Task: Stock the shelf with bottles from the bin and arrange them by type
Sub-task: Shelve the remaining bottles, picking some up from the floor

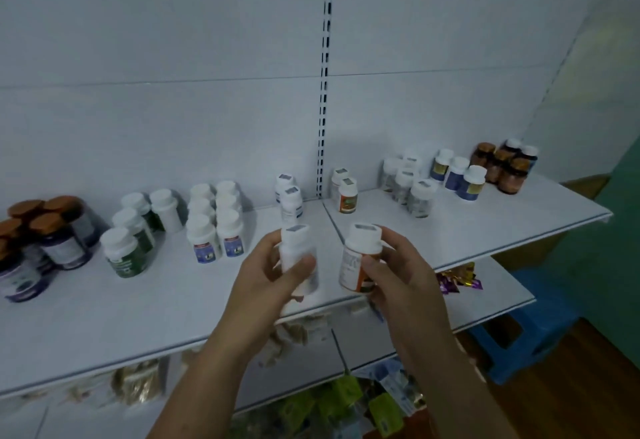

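Observation:
My left hand [266,279] grips a white bottle [298,255] with a pale label, upright above the front of the white shelf [173,303]. My right hand [398,275] grips a white-capped bottle with an orange label [358,258] beside it. On the shelf stand grouped bottles: two white bottles with blue print [289,196] behind my left hand, and two orange-label bottles [346,190] behind my right hand. The bin is not in view.
Further groups line the shelf: brown-capped purple jars [45,241], green-label bottles [133,230], blue-label white bottles [216,223], clear bottles [408,182], blue bottles [457,173], amber jars [505,164]. Lower shelves hold packets [457,279]. A blue stool [526,331] stands at the right.

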